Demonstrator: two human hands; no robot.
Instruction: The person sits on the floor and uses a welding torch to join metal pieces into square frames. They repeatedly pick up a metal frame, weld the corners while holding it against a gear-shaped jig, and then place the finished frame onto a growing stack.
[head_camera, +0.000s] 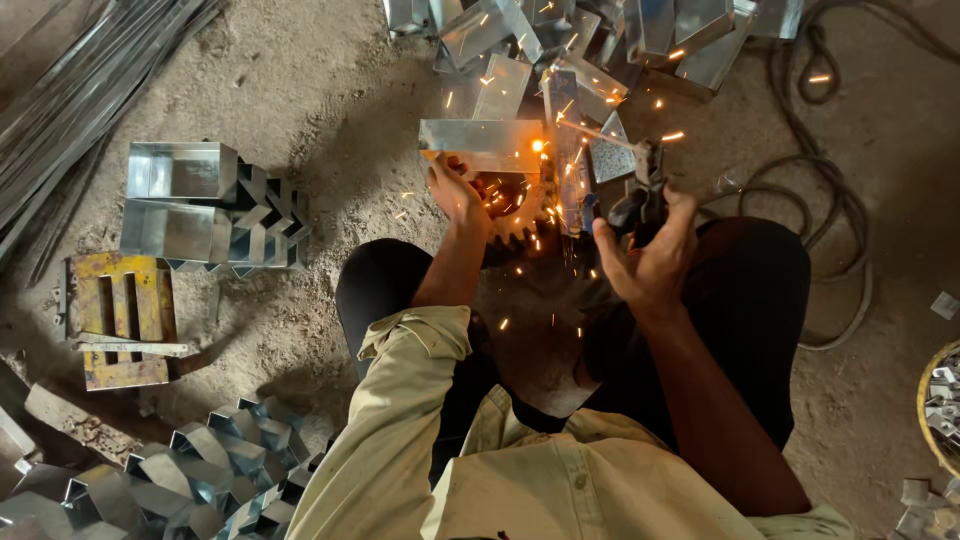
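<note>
Squatting over a dirt floor (330, 90), one person works with two bare hands among sheet-metal pieces. Left hand (455, 195): fingers curled against the underside of one rectangular metal box (480, 143), pressing it in place; box lies on its side straight ahead of the knees, shiny galvanised sheet, sharp folded edges. Right hand (655, 250): fingers wrapped tight around one dark welding holder (640, 195), thin rod (595, 132) running from it to the box's right end. One bright orange glow (538, 146) at the rod tip; sparks scattered around, too many to count.

Beyond the box: a heap of like boxes (590, 40), count unclear, tumbled at angles. Left side: two open boxes (180, 200) stacked one above the other, both empty, with angular folded pieces (265, 215) just beside them. One yellow painted steel jig (120, 320), rusty, slotted, lies below these. Lower left: a pile of bent grey channel pieces (200, 470). Upper left: a bundle of long flat strips (80, 90). Right: dark cable (830, 180) looping over the dirt. Far right edge: one round basket (925, 415) holding small metal bits.
</note>
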